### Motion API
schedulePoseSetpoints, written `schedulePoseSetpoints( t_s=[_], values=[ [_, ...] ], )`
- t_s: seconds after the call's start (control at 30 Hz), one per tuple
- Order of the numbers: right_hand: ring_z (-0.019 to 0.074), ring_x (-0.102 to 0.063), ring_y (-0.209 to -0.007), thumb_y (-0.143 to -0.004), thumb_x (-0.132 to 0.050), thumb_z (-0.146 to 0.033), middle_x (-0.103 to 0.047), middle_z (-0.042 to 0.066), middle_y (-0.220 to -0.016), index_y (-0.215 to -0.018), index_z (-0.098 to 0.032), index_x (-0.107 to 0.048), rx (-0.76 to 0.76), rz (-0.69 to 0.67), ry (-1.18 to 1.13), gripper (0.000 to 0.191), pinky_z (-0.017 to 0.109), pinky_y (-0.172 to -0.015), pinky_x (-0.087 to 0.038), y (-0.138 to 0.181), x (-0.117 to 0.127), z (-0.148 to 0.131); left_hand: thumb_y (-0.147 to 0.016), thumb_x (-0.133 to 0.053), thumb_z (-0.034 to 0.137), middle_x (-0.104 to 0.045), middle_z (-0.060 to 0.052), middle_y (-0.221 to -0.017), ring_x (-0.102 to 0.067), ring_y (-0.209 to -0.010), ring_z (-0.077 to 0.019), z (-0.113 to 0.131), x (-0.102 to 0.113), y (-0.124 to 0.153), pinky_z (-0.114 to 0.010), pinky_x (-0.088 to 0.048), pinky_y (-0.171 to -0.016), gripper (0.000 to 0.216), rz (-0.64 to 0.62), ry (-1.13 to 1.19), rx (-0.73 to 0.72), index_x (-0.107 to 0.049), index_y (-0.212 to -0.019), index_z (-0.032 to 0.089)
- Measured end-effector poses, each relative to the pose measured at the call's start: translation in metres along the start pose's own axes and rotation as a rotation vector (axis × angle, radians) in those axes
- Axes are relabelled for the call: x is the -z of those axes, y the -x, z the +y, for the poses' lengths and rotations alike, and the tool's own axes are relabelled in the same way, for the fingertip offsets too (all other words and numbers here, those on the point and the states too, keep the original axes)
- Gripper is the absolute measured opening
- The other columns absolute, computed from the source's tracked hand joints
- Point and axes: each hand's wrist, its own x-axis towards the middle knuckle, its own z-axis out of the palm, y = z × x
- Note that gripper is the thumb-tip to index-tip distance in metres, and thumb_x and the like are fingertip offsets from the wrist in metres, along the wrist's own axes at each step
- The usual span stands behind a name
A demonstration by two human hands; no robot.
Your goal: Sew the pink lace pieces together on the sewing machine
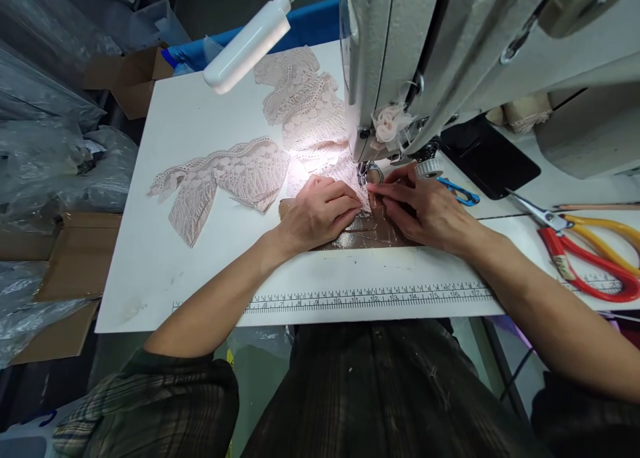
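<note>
Pale pink lace fabric lies in a strip across the sewing machine bed and runs under the lit presser foot. My left hand presses down on the lace just left of the foot, its fingers bent and held together, with the near edge of the lace at the fingertips. To the right of the needle, my right hand pinches the lace edge between thumb and forefinger; the other fingers curl over brown tape on the bed. The exact grip of both hands is partly hidden.
Another lace piece spreads to the left. At right are a black phone, a blue thread snipper and scissors with red and yellow handles. A lamp hangs above; cardboard boxes stand left. A ruler borders the table's front.
</note>
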Motion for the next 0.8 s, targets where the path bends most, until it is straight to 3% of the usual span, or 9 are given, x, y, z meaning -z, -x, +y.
schedulePoseSetpoints(
  t_s=[0.13, 0.57, 0.8],
  values=[
    [0.0294, -0.058, -0.105, -0.098, -0.047, -0.025, -0.058, 0.017, -0.117, -0.131, -0.021, -0.069, 0.107, -0.024, 0.052, 0.041, 0.046, -0.091, -0.051, 0.0014, -0.0055, 0.0032, -0.098, -0.061, 0.022, -0.075, -0.002, -0.094, -0.063, -0.077, -0.0144, -0.0013, 0.0009, 0.0023, -0.032, -0.046, -0.072, 0.008, -0.026, -0.064, -0.030, -0.068, -0.094, 0.019],
    [0.0260, -0.060, -0.099, -0.095, -0.051, -0.023, -0.058, 0.013, -0.109, -0.130, -0.024, -0.071, 0.104, 0.036, -0.038, 0.040, 0.044, -0.091, -0.053, 0.0018, -0.0094, 0.0068, -0.098, -0.060, 0.019, -0.075, -0.003, -0.095, -0.061, -0.077, -0.0143, 0.0008, 0.0011, 0.0012, -0.034, -0.047, -0.074, 0.009, -0.001, -0.150, -0.112, -0.067, -0.093, 0.019],
    [0.0271, -0.056, -0.105, -0.093, -0.053, -0.020, -0.058, 0.012, -0.113, -0.128, -0.029, -0.072, 0.211, -0.015, 0.014, 0.040, 0.045, -0.094, -0.051, 0.0022, -0.0066, 0.0103, -0.101, -0.052, 0.023, -0.073, -0.006, -0.091, -0.065, -0.080, -0.0167, 0.0049, 0.0054, 0.0023, -0.033, -0.052, -0.074, 0.021, -0.146, -0.188, -0.142, -0.070, -0.093, 0.016]
  ],
)
